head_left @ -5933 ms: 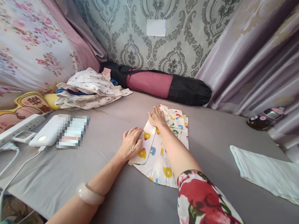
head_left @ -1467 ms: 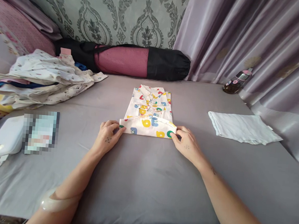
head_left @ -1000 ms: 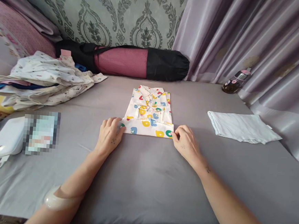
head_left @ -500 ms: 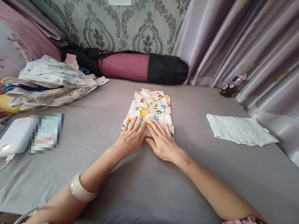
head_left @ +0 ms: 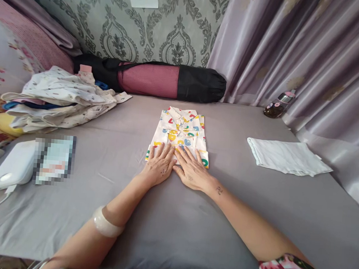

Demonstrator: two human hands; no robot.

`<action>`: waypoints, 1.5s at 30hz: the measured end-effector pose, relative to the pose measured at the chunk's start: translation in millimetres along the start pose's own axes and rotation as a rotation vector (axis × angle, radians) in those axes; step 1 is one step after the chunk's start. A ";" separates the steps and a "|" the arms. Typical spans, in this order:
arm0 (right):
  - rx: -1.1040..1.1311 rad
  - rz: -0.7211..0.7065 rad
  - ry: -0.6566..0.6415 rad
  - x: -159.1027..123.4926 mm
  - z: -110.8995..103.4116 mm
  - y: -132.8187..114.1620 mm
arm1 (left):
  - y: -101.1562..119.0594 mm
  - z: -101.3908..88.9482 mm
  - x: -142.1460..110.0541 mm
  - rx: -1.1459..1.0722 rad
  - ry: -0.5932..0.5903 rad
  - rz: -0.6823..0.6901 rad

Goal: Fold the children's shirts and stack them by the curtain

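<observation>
A folded collared shirt (head_left: 182, 128), white with a colourful print, lies on the grey sheet with its collar pointing away from me. My left hand (head_left: 160, 165) rests flat on the left part of its near edge, fingers stretched forward. On the right part of that edge lies my right hand (head_left: 192, 168), also flat with the fingers extended. The two hands almost meet at the thumbs. Both palms press on the cloth without gripping it, and they hide part of the shirt's near edge.
A heap of clothes (head_left: 64, 100) lies at the left, near a white power bank (head_left: 14, 165) with a cable. Along the wall sits a rolled mat in a bag (head_left: 149, 79). To the right are a folded white cloth (head_left: 286, 156) and a bottle (head_left: 278, 105).
Both hands stay on the shirt's near edge and have shifted very slightly. My left forearm has moved a little to the right. The shirt lies where it was.
</observation>
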State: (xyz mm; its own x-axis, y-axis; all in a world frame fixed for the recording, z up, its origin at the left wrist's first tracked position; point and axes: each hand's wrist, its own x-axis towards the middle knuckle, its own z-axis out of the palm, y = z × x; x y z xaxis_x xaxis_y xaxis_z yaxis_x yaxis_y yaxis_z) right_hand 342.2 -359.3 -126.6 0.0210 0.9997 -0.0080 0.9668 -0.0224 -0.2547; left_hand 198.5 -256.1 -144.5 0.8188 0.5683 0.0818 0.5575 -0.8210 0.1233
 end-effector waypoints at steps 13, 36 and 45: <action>-0.003 0.112 -0.020 -14.6 -15.4 4.4 | -3.6 -14.7 -3.6 -0.024 0.064 -0.011; -0.011 0.202 0.090 -21.5 -10.6 16.2 | -20.3 -18.3 -3.9 -0.027 0.090 -0.115; -0.015 0.247 0.048 -21.5 -4.2 25.4 | -29.9 -10.4 -3.8 -0.039 -0.068 -0.145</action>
State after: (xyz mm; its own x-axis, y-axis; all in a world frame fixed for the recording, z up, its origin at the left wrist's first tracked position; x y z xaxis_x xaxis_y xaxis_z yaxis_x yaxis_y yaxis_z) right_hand 367.4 -381.4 -128.8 0.2689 0.9629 -0.0219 0.9345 -0.2664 -0.2362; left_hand 177.3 -233.2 -138.2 0.7380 0.6747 -0.0069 0.6661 -0.7269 0.1670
